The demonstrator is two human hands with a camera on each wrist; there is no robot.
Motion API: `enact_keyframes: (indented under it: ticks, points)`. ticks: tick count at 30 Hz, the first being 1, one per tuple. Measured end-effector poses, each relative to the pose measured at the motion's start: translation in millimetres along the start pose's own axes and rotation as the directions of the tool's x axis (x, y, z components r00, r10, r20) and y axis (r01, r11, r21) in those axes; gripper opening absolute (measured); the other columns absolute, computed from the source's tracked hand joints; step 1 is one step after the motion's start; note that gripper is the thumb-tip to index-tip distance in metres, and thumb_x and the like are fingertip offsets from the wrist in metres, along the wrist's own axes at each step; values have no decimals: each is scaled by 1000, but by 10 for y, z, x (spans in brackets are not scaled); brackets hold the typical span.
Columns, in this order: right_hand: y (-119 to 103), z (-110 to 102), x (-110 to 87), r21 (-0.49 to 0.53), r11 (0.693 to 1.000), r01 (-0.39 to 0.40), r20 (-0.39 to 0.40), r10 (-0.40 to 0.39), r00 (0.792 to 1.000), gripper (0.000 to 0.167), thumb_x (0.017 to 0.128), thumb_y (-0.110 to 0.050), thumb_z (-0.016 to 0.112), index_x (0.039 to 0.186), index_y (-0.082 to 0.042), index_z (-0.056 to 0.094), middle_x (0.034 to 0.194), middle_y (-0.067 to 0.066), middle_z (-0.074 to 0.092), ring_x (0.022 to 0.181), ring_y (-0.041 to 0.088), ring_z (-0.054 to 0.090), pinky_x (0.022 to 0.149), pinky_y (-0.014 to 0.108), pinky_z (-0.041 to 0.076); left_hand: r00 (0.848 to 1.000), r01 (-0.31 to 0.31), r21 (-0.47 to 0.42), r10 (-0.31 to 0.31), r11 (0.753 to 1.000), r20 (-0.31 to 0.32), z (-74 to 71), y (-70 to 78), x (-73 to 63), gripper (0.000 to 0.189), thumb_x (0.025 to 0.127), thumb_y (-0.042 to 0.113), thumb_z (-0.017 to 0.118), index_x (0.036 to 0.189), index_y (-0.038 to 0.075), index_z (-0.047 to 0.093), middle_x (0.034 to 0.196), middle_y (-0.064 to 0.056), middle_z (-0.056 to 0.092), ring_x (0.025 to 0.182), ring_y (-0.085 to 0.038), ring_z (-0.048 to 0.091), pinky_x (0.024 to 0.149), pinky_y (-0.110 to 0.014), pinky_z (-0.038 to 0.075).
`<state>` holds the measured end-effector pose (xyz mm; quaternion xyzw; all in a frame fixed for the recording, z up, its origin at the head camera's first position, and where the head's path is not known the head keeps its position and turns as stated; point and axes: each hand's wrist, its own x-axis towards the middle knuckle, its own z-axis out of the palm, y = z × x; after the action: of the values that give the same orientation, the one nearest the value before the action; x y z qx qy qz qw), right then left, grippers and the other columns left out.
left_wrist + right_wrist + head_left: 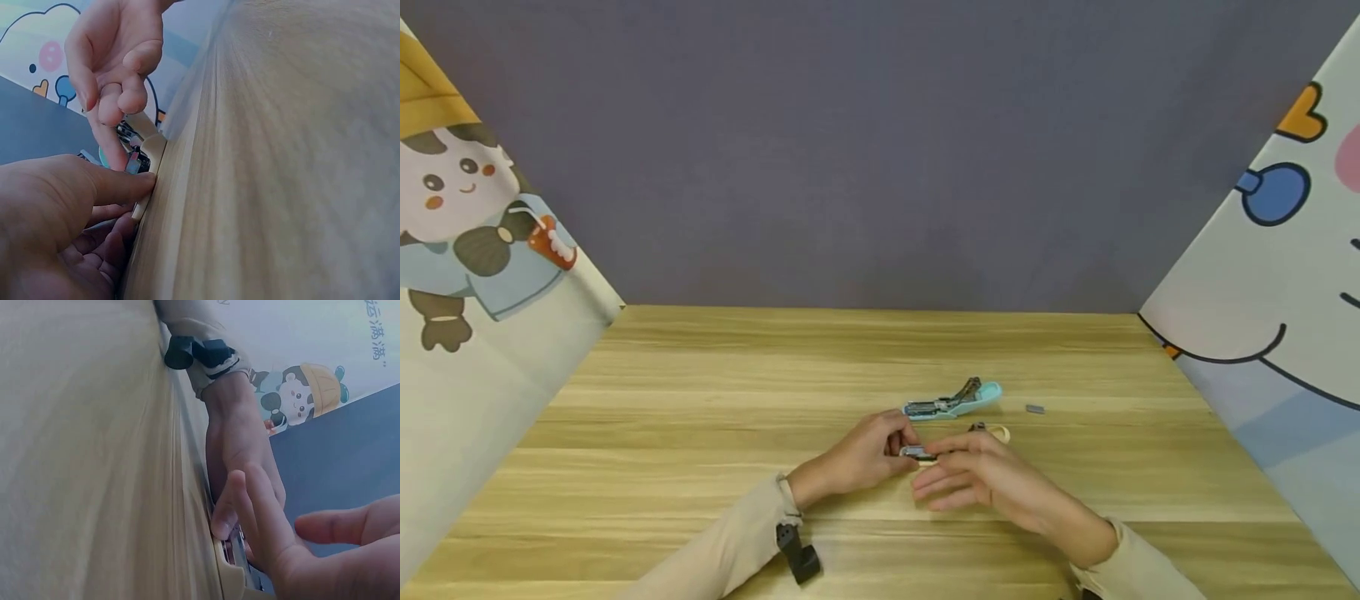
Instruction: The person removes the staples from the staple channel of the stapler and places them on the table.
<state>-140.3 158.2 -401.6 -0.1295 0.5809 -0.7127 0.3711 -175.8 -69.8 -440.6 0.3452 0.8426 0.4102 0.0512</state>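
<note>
My left hand (pixel 859 454) pinches the front end of an opened cream stapler (pixel 154 147) between thumb and fingers, low on the wooden table. The stapler's metal staple channel (pixel 916 452) shows between the two hands. My right hand (pixel 992 479) reaches over the stapler from the right, its fingers mostly straight and a fingertip at the channel. In the right wrist view the thumb stands apart from the other fingers. Much of the cream stapler is hidden under the right hand in the head view. Just behind lies a light blue stapler (pixel 990 395), opened out with its metal parts raised.
A small grey strip of staples (pixel 1035 409) lies on the table (pixel 715 392) to the right of the blue stapler. A dark grey panel (pixel 880 167) stands along the back edge, with cartoon-printed panels on both sides.
</note>
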Motion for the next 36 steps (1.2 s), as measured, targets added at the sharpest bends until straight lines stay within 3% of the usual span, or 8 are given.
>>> enact_keyframes:
  ticks: [6, 20, 28, 36]
  points:
    - [31, 31, 10, 43, 999, 18, -16, -17, 1000, 49, 103, -6, 45, 139, 22, 29, 118, 31, 64, 109, 36, 66, 93, 47, 53, 1000, 15, -2, -15, 1000, 5, -14, 34, -3, 18, 85, 4, 77, 99, 9, 66, 86, 1, 58, 71, -5, 50, 63, -20, 48]
    - [9, 91, -44, -96, 995, 7, -80, -15, 997, 56, 101, -13, 47, 143, 20, 27, 97, 24, 71, 91, 38, 71, 77, 47, 59, 1000, 13, 3, -13, 1000, 1, -12, 42, -3, 17, 86, 6, 77, 99, 7, 66, 86, 0, 58, 70, -4, 50, 62, -19, 48]
    - [-37, 55, -15, 52, 999, -6, 8, 6, 1000, 58, 104, -11, 43, 145, 22, 19, 93, 19, 73, 87, 32, 73, 79, 42, 59, 1000, 8, -20, -8, 1000, -2, -24, 29, -11, 18, 86, 4, 76, 100, 7, 66, 88, -2, 58, 72, -7, 50, 63, -20, 48]
    - [20, 85, 20, 59, 998, 0, -35, 2, 999, 60, 102, -6, 46, 146, 19, 14, 94, 20, 72, 87, 31, 73, 83, 43, 58, 1000, -15, -10, 15, 1000, 0, -24, -10, -7, 18, 86, 5, 76, 100, 7, 65, 88, -2, 58, 72, -7, 50, 64, -21, 48]
